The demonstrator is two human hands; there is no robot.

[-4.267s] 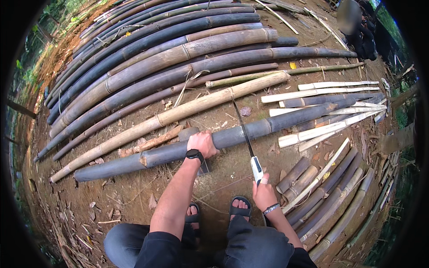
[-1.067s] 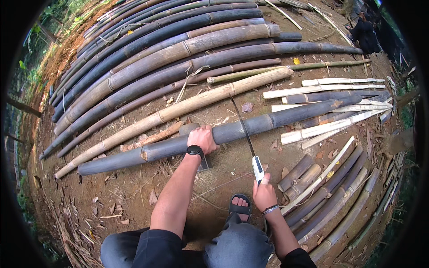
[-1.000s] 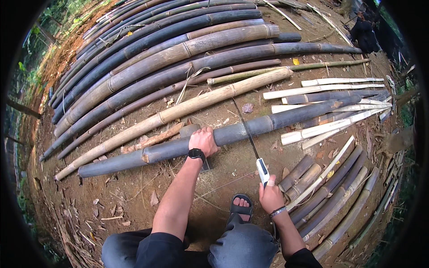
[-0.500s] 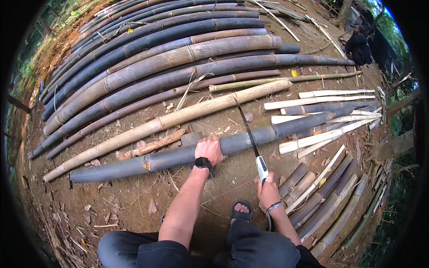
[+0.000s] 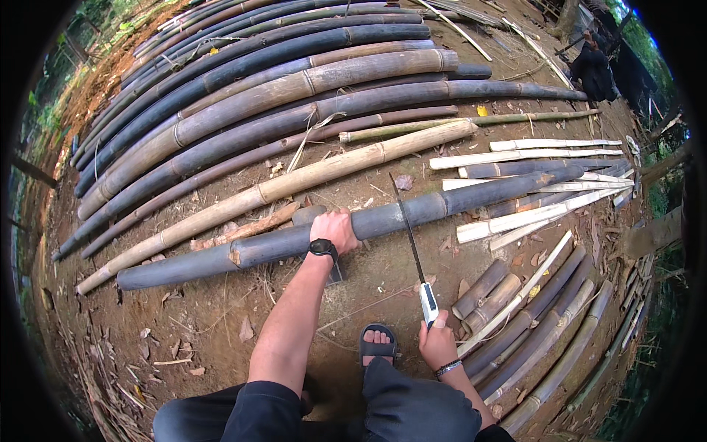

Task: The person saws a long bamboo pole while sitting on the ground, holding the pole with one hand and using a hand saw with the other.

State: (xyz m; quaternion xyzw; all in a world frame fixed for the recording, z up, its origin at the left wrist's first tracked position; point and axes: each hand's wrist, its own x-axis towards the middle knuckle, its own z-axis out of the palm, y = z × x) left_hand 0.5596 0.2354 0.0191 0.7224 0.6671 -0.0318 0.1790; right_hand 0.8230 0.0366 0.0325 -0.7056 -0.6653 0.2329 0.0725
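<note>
A long dark grey bamboo pole [image 5: 280, 247] lies slantwise across the ground before me, its right part over split pieces. My left hand [image 5: 336, 230] is wrapped over the pole near its middle, a black watch on that wrist. In my right hand [image 5: 438, 340] is a hand saw [image 5: 413, 247] with a white and dark handle. The saw's long thin blade crosses the pole to the right of my left hand, its tip past the far side. Beneath my left wrist, a block-like support [image 5: 335, 274] shows partly.
Beyond lies a pale bamboo pole [image 5: 317, 174], then many dark poles [image 5: 243, 110] side by side. Split white strips [image 5: 526, 221] are on the right; cut bamboo lengths [image 5: 541, 324] lie lower right. My sandalled foot [image 5: 378, 343] stands nearby. Another person [image 5: 591, 70] is at far upper right.
My right hand and the saw have drawn back toward me, so less of the blade reaches past the pole. My left hand stays on the pole. The whole view has shifted slightly.
</note>
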